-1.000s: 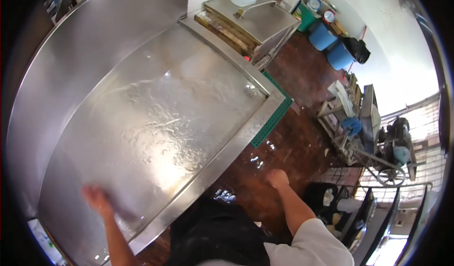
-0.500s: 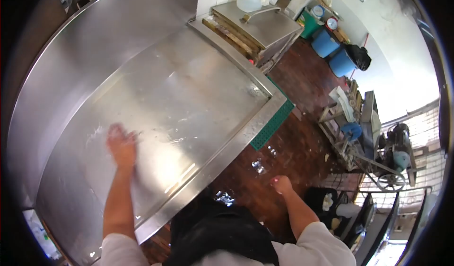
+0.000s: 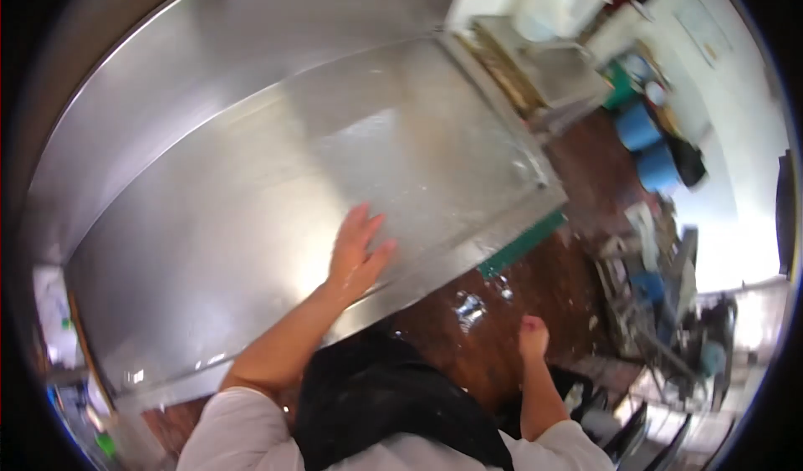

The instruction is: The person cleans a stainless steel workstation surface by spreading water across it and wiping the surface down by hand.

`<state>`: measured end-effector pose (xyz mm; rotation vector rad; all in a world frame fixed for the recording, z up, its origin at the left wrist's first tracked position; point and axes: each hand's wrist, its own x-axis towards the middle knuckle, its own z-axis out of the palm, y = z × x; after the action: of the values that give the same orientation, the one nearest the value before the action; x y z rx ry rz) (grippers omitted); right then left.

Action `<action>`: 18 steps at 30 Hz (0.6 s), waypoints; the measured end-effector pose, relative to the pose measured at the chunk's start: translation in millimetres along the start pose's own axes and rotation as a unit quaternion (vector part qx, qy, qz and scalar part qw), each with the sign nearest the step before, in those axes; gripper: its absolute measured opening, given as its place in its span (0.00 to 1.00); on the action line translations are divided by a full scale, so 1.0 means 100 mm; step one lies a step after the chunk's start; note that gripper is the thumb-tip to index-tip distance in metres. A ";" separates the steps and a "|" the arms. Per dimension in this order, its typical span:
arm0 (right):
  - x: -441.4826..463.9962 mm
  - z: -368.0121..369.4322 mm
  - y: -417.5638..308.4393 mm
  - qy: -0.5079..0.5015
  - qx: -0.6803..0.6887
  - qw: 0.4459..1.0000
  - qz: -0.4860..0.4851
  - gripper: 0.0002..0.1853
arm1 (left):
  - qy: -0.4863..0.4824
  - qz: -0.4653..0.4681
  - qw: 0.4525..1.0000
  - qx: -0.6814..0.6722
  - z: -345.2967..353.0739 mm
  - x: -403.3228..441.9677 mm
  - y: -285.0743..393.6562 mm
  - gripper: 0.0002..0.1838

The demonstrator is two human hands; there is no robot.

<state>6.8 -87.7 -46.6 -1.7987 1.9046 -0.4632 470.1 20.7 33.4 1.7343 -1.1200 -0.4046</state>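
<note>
A wide steel basin with a wet, shiny floor (image 3: 226,220) fills the left and middle of the head view. Over its near part is my left hand (image 3: 357,253), fingers spread and nothing held in it; whether the palm touches the metal is hard to tell. My right hand (image 3: 534,337) hangs over the wet brown floor, to the right of the basin's front rim (image 3: 452,270). Its fingers are curled together, and any thing inside them is hidden.
A steel box (image 3: 552,69) with a white container (image 3: 556,7) stands at the basin's far end. Beyond are blue buckets (image 3: 658,168), and a machine with a metal frame (image 3: 661,304) is at the right. A green mat (image 3: 523,245) lies beside the basin.
My left hand has swept right across the basin. The view has turned, so the basin and room appear shifted. My right hand stays curled beside the basin. Less water shows on the steel.
</note>
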 end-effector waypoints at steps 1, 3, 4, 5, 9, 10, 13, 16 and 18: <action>0.09 -0.10 -0.24 -0.007 0.035 0.999 -0.001 0.05 | 0.005 0.024 0.988 0.152 -0.44 -0.26 -0.13 0.32; 0.70 0.12 0.18 0.030 0.100 0.986 -0.131 0.07 | -0.004 -0.037 0.967 0.252 -1.09 -0.98 -0.08 0.35; 0.88 0.03 -0.09 -0.014 0.214 0.974 -0.071 0.09 | -0.019 -0.070 0.953 0.293 -1.33 -1.34 -0.02 0.36; 0.93 -0.07 -0.55 0.006 0.154 0.981 -0.114 0.09 | -0.023 -0.134 0.940 0.315 -1.51 -1.72 0.05 0.37; 1.45 0.00 -1.49 -0.100 0.314 0.938 -0.107 0.11 | 0.198 -0.376 0.789 0.443 -1.91 -3.11 -0.33 0.39; 1.53 0.09 -1.69 -0.115 0.285 0.937 -0.163 0.12 | 0.303 -0.418 0.729 0.450 -2.01 -3.36 -0.57 0.39; 1.28 0.36 -2.71 -0.138 0.224 0.943 -0.203 0.05 | 0.649 -0.467 0.578 0.160 -2.65 -3.69 -1.11 0.39; 0.54 0.82 -3.75 -0.138 0.190 0.942 -0.240 0.13 | 0.754 -0.370 0.531 -0.115 -3.23 -3.90 -1.37 0.37; 0.00 1.10 -4.21 -0.157 0.186 0.932 -0.267 0.20 | 0.801 -0.281 0.514 -0.124 -3.19 -3.94 -1.60 0.35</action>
<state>418.2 -112.9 92.6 -1.9666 1.0177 -0.6247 568.5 537.1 -47.0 1.2860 0.8608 0.6578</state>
